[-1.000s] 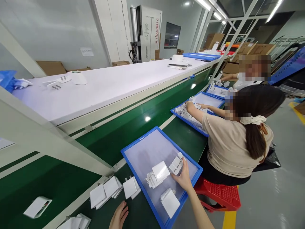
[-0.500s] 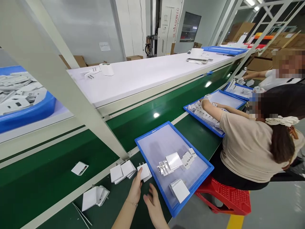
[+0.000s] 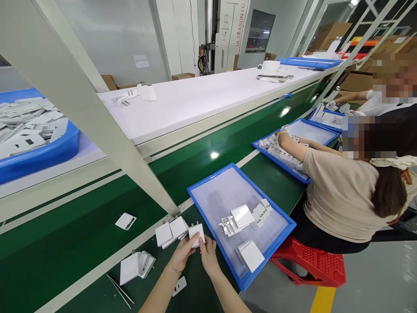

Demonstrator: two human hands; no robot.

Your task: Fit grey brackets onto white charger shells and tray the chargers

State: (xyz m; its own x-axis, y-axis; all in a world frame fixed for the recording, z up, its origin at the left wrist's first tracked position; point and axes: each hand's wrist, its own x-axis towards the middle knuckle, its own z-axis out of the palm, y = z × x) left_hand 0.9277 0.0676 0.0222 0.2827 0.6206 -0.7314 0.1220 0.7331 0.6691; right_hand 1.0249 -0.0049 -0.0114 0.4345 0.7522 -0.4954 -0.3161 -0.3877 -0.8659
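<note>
Between my left hand [image 3: 183, 253] and my right hand [image 3: 209, 256] is a white charger [image 3: 196, 234], its prongs pointing away from me. The left fingers and thumb grip its near left side; the right thumb and fingers press its near right corner. Just left of it, several white chargers [image 3: 170, 231] lie in overlapping piles. Another white charger pile [image 3: 134, 266] sits further left. A flat white plate with slots [image 3: 179, 286] lies on the bench by my left forearm. To the right, a blue-rimmed tray [image 3: 212, 176] holds white chargers [image 3: 241, 217] and small white pieces.
Metal tweezers [image 3: 120, 290] lie at front left. One white charger [image 3: 125, 221] lies on the green belt [image 3: 81, 234]. A slanted post [image 3: 140, 174] rises between belt and shelf [image 3: 189, 104]. A co-worker [image 3: 342, 191] sits at right on a red stool [image 3: 312, 263].
My right hand has come up to the charger and both hands now hold it. The lone charger on the belt has shifted right. The slotted plate has come into view.
</note>
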